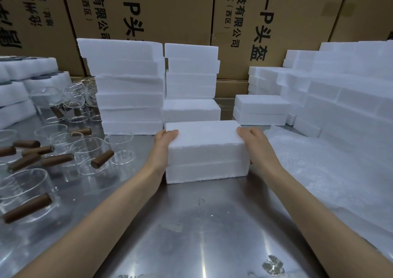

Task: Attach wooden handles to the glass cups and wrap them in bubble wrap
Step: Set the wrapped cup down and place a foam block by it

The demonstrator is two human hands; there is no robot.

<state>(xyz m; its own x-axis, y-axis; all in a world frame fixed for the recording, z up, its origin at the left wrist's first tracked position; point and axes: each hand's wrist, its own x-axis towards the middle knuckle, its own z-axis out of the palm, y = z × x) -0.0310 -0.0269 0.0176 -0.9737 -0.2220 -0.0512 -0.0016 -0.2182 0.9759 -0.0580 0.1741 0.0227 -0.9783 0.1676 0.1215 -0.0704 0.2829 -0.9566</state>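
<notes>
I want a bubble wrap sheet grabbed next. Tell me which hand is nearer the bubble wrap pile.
Right. The right hand grips the foam box at its right end, just beside the bubble wrap pile. The left hand holds the box's far end.

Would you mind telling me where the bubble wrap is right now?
In the head view, the bubble wrap lies flat on the steel table, just right of the right hand, before the foam stacks.

Both your bare forearms reach forward and converge toward the centre. Your left hand (163, 141) presses flat against the left end of the foam box (206, 150), thumb lying on top. Your right hand (256, 143) clasps the right end, fingers (242, 131) curled over the upper edge.
</notes>
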